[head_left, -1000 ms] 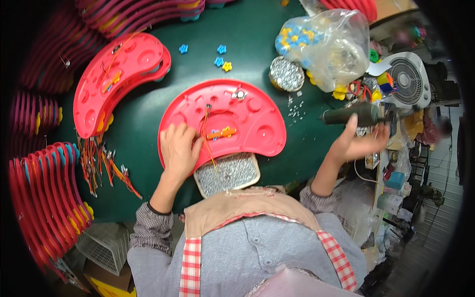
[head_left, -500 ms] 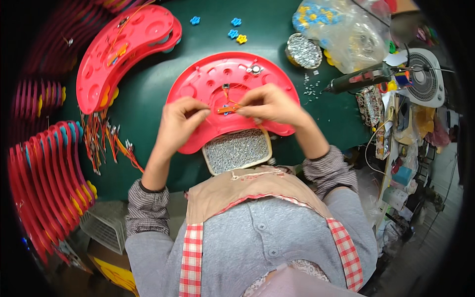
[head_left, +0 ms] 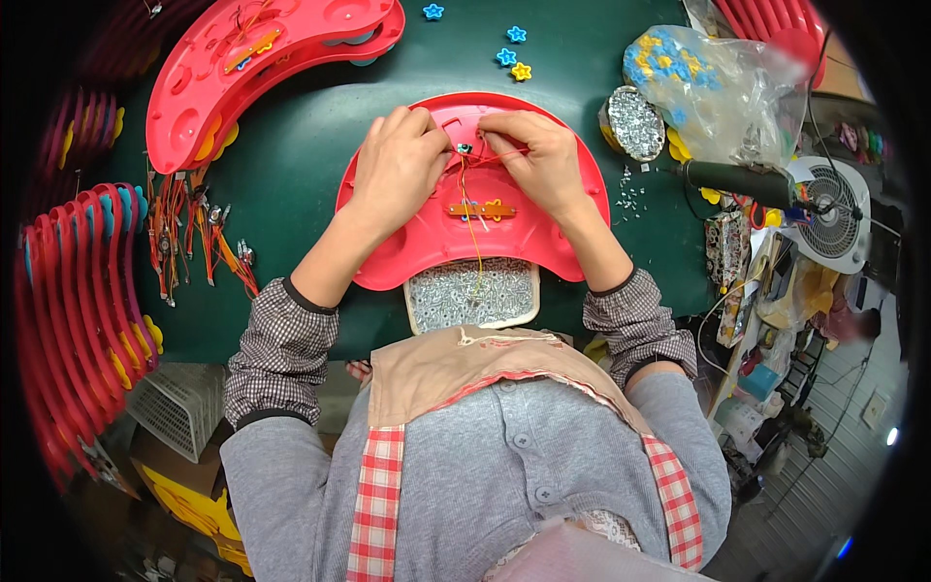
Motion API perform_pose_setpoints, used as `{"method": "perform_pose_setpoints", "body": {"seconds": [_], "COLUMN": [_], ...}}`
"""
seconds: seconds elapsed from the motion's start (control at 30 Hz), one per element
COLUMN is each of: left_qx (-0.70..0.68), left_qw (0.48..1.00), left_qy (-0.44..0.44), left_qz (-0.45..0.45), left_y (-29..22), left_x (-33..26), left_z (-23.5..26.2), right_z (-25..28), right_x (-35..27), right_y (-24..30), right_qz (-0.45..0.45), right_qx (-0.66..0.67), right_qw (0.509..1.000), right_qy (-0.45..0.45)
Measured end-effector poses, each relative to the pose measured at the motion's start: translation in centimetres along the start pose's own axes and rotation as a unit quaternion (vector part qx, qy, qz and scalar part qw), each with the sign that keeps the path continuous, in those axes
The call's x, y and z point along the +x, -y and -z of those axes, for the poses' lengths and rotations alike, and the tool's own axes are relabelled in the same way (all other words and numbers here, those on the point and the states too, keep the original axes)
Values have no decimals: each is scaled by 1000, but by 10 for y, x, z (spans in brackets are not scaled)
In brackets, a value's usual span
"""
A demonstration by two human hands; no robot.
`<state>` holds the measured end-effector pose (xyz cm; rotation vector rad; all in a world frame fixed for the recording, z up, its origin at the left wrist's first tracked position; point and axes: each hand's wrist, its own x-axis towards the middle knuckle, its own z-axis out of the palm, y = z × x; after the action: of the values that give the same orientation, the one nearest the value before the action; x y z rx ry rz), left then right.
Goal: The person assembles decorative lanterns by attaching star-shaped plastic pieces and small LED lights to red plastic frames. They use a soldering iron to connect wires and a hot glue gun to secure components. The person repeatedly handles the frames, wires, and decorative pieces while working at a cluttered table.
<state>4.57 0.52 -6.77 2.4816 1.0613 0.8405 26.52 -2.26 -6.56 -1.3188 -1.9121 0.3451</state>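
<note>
Head view: both hands, left hand [head_left: 400,165] and right hand [head_left: 531,155], pinch a small part [head_left: 464,148] on the red tray [head_left: 427,247]; clear bag [head_left: 713,82] far right.

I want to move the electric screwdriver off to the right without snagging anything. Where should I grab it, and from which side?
Grip the screwdriver around the middle of its dark barrel, coming down from above. It lies flat on the table, roughly crosswise, so the round body is free on top. Its cord leaves the right end toward the fan, and a bag sits just behind it, so avoid those sides.
</note>
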Motion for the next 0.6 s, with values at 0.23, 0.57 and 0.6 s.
{"method": "perform_pose_setpoints", "body": {"seconds": [0.23,0.57,0.6], "left_qx": [31,110,107], "left_qw": [999,993,994], "left_qy": [-18,41,38], "left_qz": [-11,9,8], "left_y": [4,-10,-11], "left_x": [-5,-13,-14], "left_z": [-10,1,2], "right_z": [7,17,17], "right_x": [9,8,5], "right_y": [2,21,21], "right_qz": [2,104,95], "right_qx": [-82,-263,-231], "right_qw": [995,930,946], "right_qy": [49,234,206]}}
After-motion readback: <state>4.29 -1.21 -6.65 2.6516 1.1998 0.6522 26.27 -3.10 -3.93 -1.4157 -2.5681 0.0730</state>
